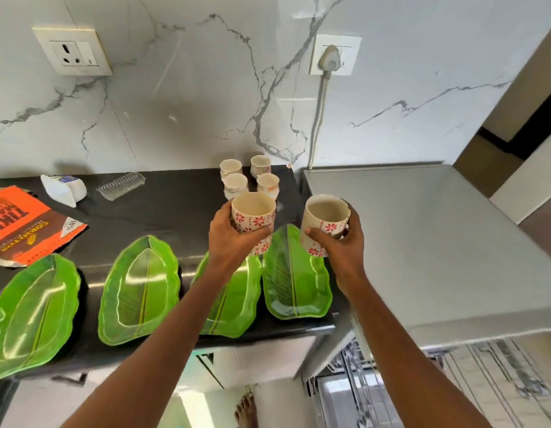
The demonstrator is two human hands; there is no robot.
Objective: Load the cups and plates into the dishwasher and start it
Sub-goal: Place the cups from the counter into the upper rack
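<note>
My left hand (229, 239) grips a white cup with red flowers (252, 216), held above the black counter (163, 208). A second flowered cup (322, 222) sits in my right hand (342, 242), just to the right. Behind them, several small white cups (249, 177) stand near the wall. Along the counter's front edge lie several green leaf-shaped plates (138, 288); my left forearm crosses over one of them. The dishwasher (422, 242) stands to the right, its grey top in view and a wire rack (453, 381) pulled out below it.
An orange snack bag (24, 223), a white plastic tub (65, 188) and a clear plastic tray (121, 185) lie on the counter's left. A plug and cable (328, 61) hang on the marble wall. A bare foot (246, 412) shows on the floor.
</note>
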